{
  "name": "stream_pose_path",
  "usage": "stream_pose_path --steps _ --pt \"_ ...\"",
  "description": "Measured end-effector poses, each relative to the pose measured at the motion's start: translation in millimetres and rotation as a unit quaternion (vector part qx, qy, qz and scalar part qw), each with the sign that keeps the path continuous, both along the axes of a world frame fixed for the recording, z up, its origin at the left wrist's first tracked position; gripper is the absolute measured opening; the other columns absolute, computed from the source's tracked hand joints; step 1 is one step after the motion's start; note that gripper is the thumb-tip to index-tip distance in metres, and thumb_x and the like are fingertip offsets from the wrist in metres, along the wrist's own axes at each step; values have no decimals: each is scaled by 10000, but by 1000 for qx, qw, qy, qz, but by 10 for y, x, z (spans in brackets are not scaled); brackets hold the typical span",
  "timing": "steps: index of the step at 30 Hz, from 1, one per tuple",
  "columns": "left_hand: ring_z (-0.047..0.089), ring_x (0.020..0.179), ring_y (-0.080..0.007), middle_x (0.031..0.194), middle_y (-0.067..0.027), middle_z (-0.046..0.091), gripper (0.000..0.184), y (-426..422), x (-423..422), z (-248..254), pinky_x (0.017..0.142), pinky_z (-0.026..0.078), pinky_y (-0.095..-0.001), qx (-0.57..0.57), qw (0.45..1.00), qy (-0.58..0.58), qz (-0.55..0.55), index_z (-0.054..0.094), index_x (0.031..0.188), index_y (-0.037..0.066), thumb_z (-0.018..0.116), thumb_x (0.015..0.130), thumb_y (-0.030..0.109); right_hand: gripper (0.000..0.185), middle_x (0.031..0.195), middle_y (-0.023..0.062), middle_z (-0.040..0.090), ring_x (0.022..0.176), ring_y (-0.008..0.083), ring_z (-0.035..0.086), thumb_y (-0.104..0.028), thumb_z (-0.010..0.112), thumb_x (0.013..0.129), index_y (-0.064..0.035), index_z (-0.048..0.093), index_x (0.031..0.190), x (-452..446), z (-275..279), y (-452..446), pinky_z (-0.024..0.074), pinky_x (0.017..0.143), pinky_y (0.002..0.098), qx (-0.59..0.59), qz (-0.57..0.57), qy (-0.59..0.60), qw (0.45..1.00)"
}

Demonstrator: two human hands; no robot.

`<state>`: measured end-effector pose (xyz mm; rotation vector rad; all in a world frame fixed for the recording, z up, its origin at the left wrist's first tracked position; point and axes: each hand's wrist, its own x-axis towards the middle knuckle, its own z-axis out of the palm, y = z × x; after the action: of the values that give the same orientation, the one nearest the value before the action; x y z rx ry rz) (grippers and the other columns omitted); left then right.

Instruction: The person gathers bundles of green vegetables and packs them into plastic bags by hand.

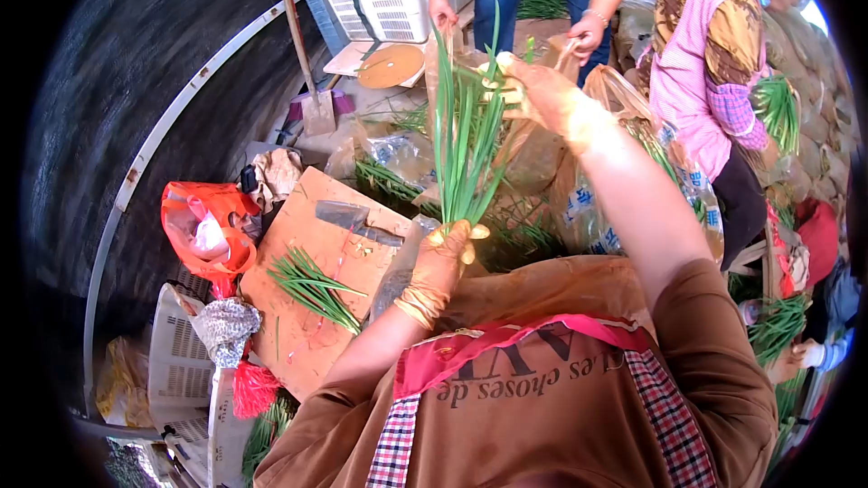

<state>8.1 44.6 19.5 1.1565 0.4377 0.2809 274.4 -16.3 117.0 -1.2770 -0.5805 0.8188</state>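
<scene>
My left hand, in a thin yellowish glove, is closed around the lower end of a bunch of garlic chives. The long flat green leaves stand up and fan out from it. My right hand, gloved the same way, is at the upper right of the bunch, its bent fingers on some leaves near the tips. Below and left, a smaller bunch of chives lies on a brown board. A brown plastic sheet covers my lap.
Opposite stands a person whose hands hold a plastic bag's edges. Another person in a pink apron holds chives at right. At left are an orange bag, a white crate and a shovel. Another white crate stands behind.
</scene>
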Motion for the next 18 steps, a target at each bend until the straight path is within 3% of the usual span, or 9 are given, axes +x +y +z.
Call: stream_pose_path --steps 2,3,5,7,10,12,13,16,18 --pt "357 451 -44 547 50 469 307 72 -37 12 406 244 -192 4 1000 -4 -7 660 883 40 552 914 326 487 944 152 622 901 264 608 -441 384 941 -20 599 1057 -224 211 -150 476 799 373 -158 -74 -305 936" --pt "360 449 -46 546 50 470 307 122 -53 16 405 249 -194 5 1000 -6 -10 659 879 44 556 911 332 480 792 156 638 817 255 630 -405 359 961 -12 633 951 -143 182 -199 495 763 367 -245 -82 -533 806" --pt "345 449 -55 536 52 453 300 321 -106 -216 419 249 -204 44 999 -19 -12 645 851 55 557 909 335 480 723 203 618 754 313 631 -410 393 938 -14 637 818 -221 322 -210 492 715 395 -383 -67 -724 570" --pt "346 468 -53 538 51 442 299 325 -355 379 433 257 -210 151 983 99 -33 649 855 58 556 909 337 286 799 171 647 753 318 646 -288 494 829 -59 664 802 -282 326 -253 505 682 440 -348 -8 -781 518" --pt "373 495 -62 566 46 456 296 793 -1022 38 450 291 -218 198 977 56 50 653 860 71 518 926 326 223 828 162 630 718 289 620 -227 572 813 -38 633 914 745 69 -243 494 627 400 -305 -102 -813 485" --pt "385 474 -76 580 36 479 306 1155 -1618 -162 436 306 -226 171 962 80 199 649 872 76 492 936 331 501 1008 227 611 876 317 607 -346 644 790 39 569 1102 706 144 -26 483 750 389 -304 -33 -719 624" --pt "385 454 -82 583 28 490 310 1320 -1926 -284 422 309 -229 129 952 90 261 644 882 77 487 936 338 650 1089 259 591 960 337 595 -413 675 765 70 522 1173 422 95 25 472 829 382 -282 2 -567 774" --pt "376 403 -97 589 8 520 318 1707 -2302 -826 383 306 -242 43 908 143 391 636 909 76 473 939 347 838 1163 307 540 1084 354 548 -494 707 713 127 449 1213 -237 -146 161 405 948 344 -449 148 -533 702" --pt "376 425 -106 616 -6 528 307 1950 -2302 -1476 401 304 -254 41 880 243 407 626 932 68 479 931 337 680 1081 294 583 1051 369 562 -482 644 764 72 533 1144 -199 -548 92 425 920 367 -472 97 -565 670"
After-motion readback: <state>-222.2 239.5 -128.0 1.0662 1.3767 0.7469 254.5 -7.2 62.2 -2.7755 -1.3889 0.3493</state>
